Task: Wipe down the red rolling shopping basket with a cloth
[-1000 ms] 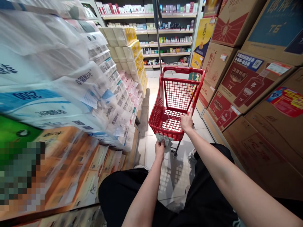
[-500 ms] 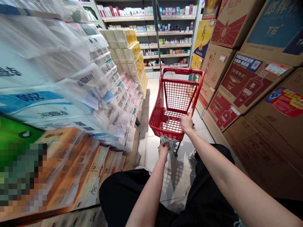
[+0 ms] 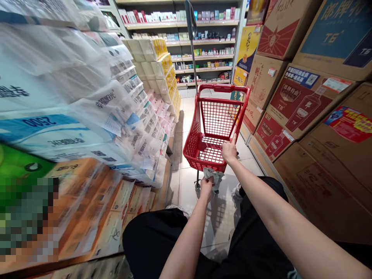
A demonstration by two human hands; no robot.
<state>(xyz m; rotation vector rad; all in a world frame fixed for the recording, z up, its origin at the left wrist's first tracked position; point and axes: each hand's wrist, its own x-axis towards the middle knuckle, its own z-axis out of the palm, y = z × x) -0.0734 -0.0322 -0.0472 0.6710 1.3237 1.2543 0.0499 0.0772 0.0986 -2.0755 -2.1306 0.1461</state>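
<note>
A red plastic shopping cart [image 3: 203, 128] stands in a narrow store aisle in front of me, its basket holding nothing. My right hand [image 3: 229, 150] grips the near rim of the basket, with the forefinger pointing up. My left hand [image 3: 207, 185] is closed on a crumpled grey cloth [image 3: 213, 176], which presses against the outside of the near wall just under the rim. My legs in black trousers show below.
Stacked packs of tissue and toilet paper [image 3: 95, 116] fill the left side. Cardboard boxes [image 3: 305, 100] are piled along the right. Shelves of small goods [image 3: 203, 42] close off the far end. A metal pole [image 3: 192, 42] rises behind the cart. The floor is pale tile [image 3: 186, 182].
My left hand with the cloth has slid to the right along the cart's near wall. My right hand has stayed on the rim.
</note>
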